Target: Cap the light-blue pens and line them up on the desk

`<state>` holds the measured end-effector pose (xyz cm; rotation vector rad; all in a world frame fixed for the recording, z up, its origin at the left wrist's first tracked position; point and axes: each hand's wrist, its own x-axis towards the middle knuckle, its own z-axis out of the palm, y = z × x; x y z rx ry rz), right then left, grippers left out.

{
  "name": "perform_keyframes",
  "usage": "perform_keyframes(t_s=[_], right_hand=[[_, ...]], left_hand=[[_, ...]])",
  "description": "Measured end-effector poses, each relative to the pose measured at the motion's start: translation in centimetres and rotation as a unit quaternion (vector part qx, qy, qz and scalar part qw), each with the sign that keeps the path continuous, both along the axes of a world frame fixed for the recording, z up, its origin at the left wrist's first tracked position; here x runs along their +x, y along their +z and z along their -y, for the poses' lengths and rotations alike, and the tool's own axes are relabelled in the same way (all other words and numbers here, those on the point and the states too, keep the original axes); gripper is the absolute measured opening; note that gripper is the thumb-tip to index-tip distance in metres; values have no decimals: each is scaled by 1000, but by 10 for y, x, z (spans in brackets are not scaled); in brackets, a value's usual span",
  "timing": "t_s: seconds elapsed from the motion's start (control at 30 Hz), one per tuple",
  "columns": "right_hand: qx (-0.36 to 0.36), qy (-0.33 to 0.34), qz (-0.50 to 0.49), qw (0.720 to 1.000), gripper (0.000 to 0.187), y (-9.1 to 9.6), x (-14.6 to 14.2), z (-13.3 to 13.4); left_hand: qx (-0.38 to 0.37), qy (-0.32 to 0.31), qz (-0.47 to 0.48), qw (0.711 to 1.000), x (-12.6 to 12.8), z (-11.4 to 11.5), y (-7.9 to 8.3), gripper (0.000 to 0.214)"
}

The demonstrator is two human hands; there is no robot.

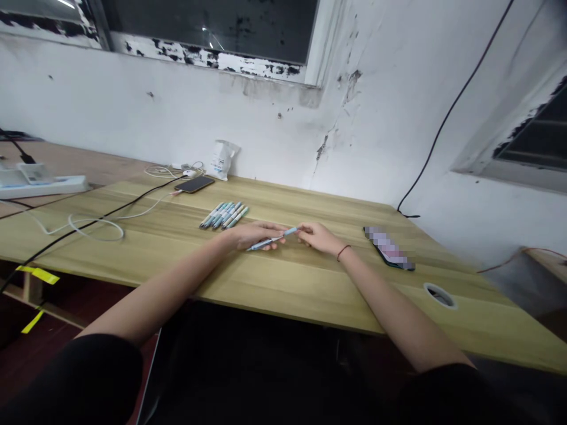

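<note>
Leftward, a blue pen (270,241) slants from right hand (318,237) to left hand (254,235).

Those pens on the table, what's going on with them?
A person is holding a light blue pen across their body with both hands. The left hand grips it near the pointed end, and the right hand pinches the other end. Just past the left hand, a row of similar pens lies on the wooden table. A phone with a blurred screen lies to the right, and another phone lies farther back.
</note>
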<state>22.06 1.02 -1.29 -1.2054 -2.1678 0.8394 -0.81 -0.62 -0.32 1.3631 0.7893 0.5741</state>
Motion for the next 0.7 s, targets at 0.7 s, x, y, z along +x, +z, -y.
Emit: perform_keyframes(t_s=[0.7], right_hand=[[-36,-14,-237,971,34,0,7,-12]], left_hand=[[-30,17,-11,999,1,0,4,25]])
